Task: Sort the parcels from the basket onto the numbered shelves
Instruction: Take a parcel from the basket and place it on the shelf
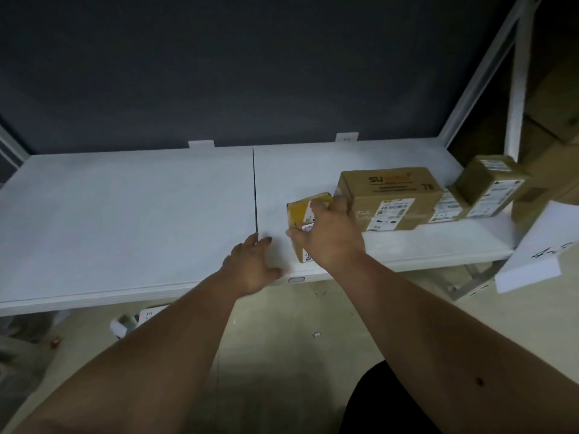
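Right hand (329, 236) is clamped over the yellow parcel (305, 211), which is being seated on the shelf (125, 214), touching the brown box (388, 195). Left hand (253, 264), fingers spread, is resting beside it. Parcel judged light, stiff; best gripped across opposite sides.

Yellow parcel (305, 211) w/ white label; brown cartons (388, 195), white barcode labels, orange-black print; white shelf (125, 220); dark grey wall (219, 73).
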